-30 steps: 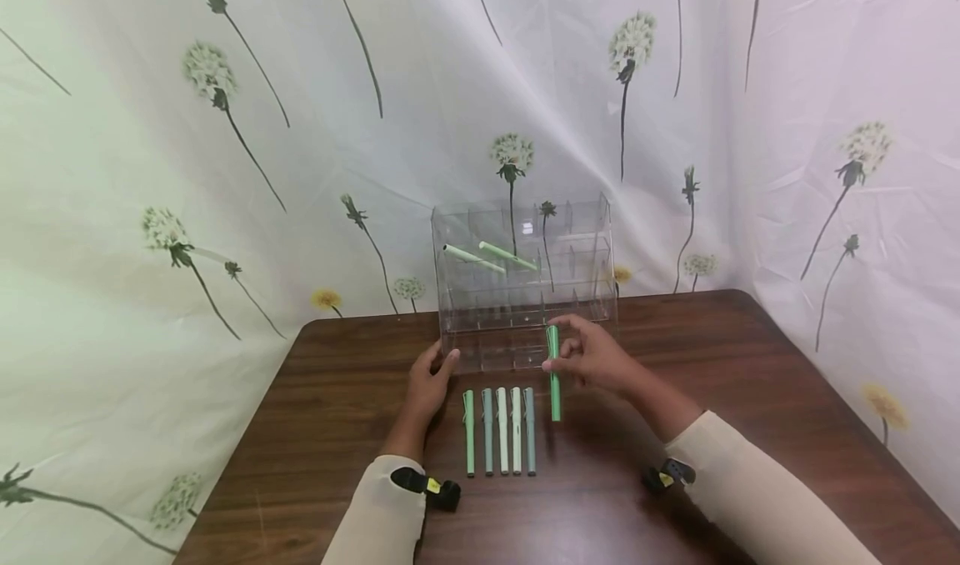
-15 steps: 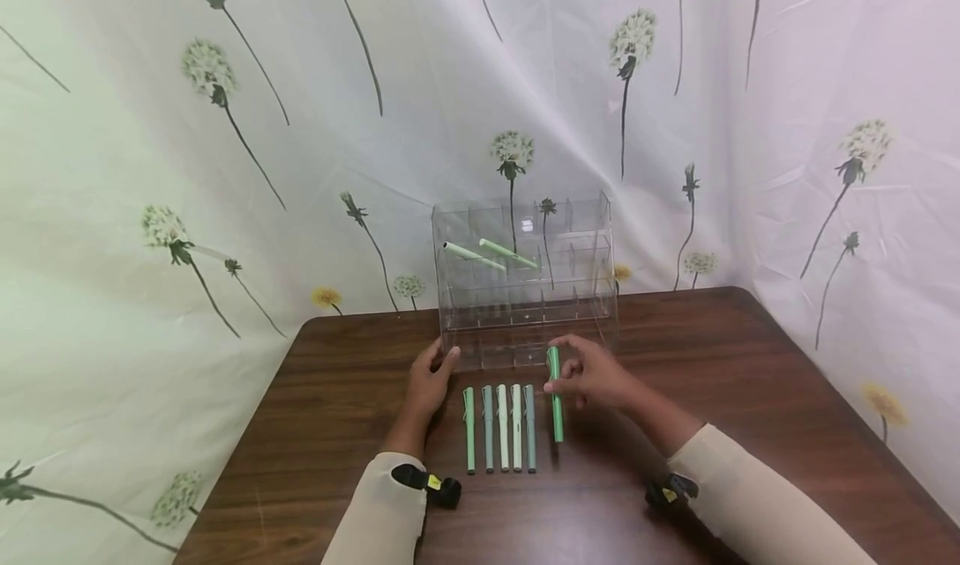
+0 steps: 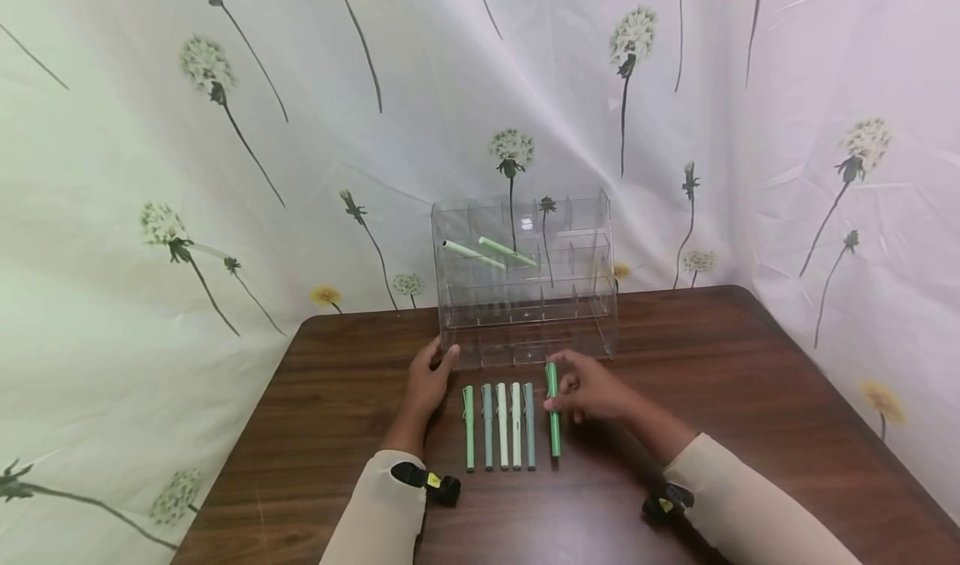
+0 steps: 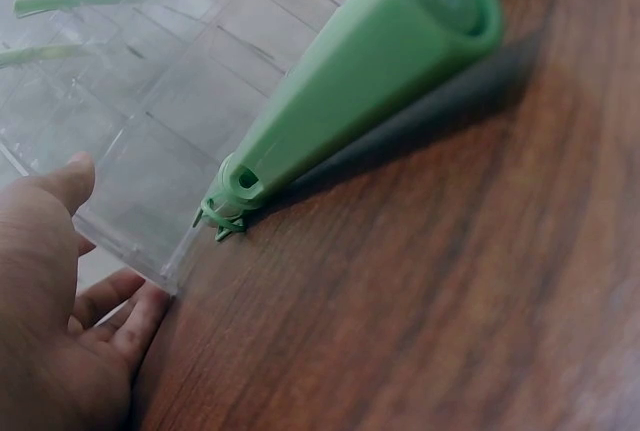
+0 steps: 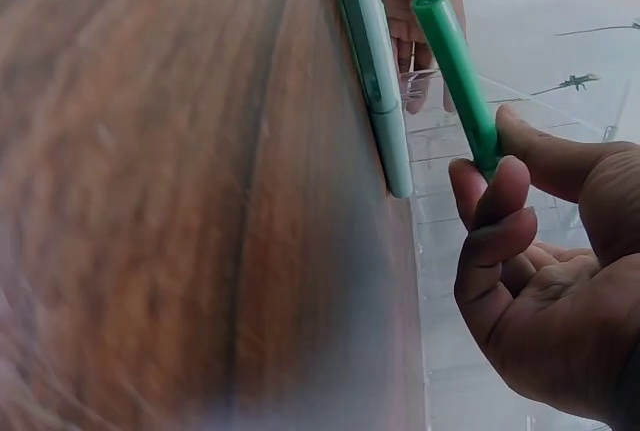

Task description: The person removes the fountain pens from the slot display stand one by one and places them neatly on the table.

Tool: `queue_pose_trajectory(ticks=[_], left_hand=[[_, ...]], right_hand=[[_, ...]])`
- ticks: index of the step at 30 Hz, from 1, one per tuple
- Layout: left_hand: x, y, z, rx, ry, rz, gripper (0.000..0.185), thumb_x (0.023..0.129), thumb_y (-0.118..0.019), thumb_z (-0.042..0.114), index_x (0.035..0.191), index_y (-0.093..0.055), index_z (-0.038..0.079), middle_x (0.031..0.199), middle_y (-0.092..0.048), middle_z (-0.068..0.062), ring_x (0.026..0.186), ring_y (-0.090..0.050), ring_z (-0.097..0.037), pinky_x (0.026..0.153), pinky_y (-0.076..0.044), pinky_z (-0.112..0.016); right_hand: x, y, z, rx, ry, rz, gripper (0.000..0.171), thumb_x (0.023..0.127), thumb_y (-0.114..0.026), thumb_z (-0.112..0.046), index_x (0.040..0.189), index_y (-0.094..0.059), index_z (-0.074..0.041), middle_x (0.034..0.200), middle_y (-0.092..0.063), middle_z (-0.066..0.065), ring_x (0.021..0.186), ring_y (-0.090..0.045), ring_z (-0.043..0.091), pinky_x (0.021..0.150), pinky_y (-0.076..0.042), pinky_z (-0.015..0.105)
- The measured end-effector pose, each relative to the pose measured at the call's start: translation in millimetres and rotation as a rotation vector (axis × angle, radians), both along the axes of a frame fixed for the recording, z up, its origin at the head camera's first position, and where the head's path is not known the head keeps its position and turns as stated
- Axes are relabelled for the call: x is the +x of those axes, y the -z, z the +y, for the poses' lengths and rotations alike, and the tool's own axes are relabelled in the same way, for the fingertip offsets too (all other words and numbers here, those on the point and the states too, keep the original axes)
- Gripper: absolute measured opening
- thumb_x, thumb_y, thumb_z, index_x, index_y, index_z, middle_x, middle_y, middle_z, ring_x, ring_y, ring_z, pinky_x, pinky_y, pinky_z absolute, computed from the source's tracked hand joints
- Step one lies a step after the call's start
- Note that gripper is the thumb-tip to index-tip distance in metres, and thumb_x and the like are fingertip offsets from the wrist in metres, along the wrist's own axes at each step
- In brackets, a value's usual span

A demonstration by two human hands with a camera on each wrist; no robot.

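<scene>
Five pens were in play in front of the clear organizer [image 3: 525, 277]: four lay in a tight row [image 3: 499, 427] on the table [image 3: 750, 398] just before its front edge, and the bright green pen [image 3: 552, 411] sat at the right end of that row, pinched near its far tip between the thumb and curled fingers of the right hand [image 3: 592, 390]. Over the last second that pen had come down from the organizer's lowest front tray toward the tabletop and drawn closer to the row, so it looked to be joining the line rather than going into a compartment. The left hand [image 3: 427, 382] had stayed put, its fingers relaxed and resting against the organizer's front left corner, gripping nothing. Two pale green pens [image 3: 491, 252] lay tilted in the organizer's upper left compartments. Bare wood stretched well to the right of the organizer and toward the near edge; the organizer's back stood close against the flowered curtain [image 3: 225, 132], leaving little room behind.
</scene>
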State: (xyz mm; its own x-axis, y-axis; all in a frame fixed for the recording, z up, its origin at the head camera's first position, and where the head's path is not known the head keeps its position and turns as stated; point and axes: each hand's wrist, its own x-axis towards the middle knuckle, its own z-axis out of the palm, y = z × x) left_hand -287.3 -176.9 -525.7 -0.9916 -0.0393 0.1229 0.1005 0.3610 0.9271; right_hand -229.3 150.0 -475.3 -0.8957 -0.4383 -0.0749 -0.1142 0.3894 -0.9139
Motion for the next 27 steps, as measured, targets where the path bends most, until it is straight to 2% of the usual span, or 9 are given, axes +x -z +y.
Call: queue_pose_trajectory(ticks=[7,13,21,27], left_hand=[[0.4,-0.4,0,0.000,-0.003,0.012,0.063,0.112,-0.064,0.044,0.166,-0.049,0.015,0.170,-0.046,-0.020,0.157,-0.046,-0.042,0.129,-0.035,-0.063],[0.5,-0.8,-2,0.000,-0.002,0.014,0.063,0.112,-0.063,0.045,0.166,-0.049,0.015,0.170,-0.047,-0.021,0.156,-0.046,-0.043,0.129,-0.035,-0.064],[1.0,-2.0,-1,-0.003,0.004,-0.004,0.066,0.111,-0.063,0.047,0.167,-0.047,0.016,0.170,-0.046,-0.020,0.157,-0.046,-0.043,0.128,-0.036,-0.064],[0.9,-0.6,0,0.007,0.003,0.002,0.064,0.111,-0.064,0.044,0.166,-0.048,0.016,0.171,-0.046,-0.019,0.158,-0.045,-0.041,0.130,-0.035,-0.063]], right_hand=[[-0.8,12.1,-2,-0.017,-0.029,-0.015,0.081,0.094,-0.085,-0.008,0.159,-0.039,0.007,0.083,-0.072,0.007,0.055,-0.062,0.016,0.050,-0.049,0.027],[-5.2,21.2,-6,-0.031,-0.015,-0.048,0.076,0.095,-0.084,-0.009,0.158,-0.042,0.003,0.082,-0.071,0.004,0.056,-0.061,0.015,0.050,-0.048,0.026],[-8.8,30.7,-5,-0.028,-0.030,-0.030,0.072,0.099,-0.080,-0.010,0.157,-0.041,0.005,0.078,-0.069,0.003,0.054,-0.060,0.015,0.048,-0.045,0.026],[-9.2,36.1,-3,-0.058,-0.044,-0.056,0.071,0.099,-0.080,-0.012,0.155,-0.040,0.004,0.080,-0.068,0.002,0.055,-0.062,0.016,0.049,-0.047,0.027]])
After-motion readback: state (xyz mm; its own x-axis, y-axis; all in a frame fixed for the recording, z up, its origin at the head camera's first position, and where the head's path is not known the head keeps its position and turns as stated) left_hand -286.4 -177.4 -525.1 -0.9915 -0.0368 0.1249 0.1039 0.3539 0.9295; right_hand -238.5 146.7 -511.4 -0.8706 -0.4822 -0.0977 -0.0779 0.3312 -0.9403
